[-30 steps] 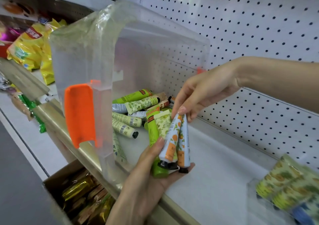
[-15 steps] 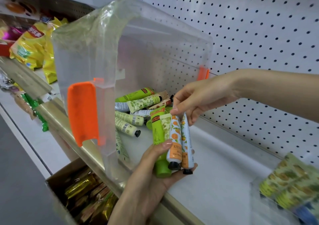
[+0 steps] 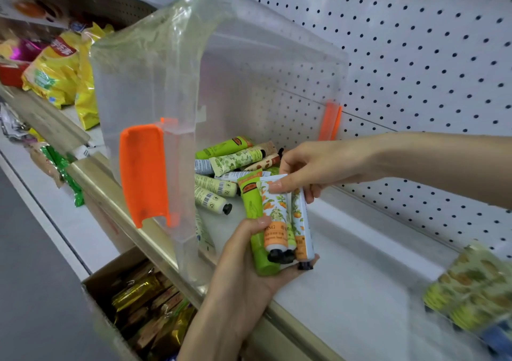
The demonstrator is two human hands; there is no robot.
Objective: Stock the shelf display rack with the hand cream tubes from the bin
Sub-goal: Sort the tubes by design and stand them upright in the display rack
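A clear plastic bin with orange latches lies tipped on its side on the white shelf. Several hand cream tubes lie loose inside it. My left hand grips a bunch of upright tubes, caps down: one green, the others white and orange. My right hand pinches the top ends of those orange tubes from above. A blurred display rack with more tubes shows at the lower right.
White pegboard backs the shelf. Yellow snack bags sit on the shelf to the left. A cardboard box of gold-wrapped goods stands below the shelf's front rail.
The bunch of tubes has turned more upright in my left hand. My right hand has shifted a little lower and stays pinched on their top ends.
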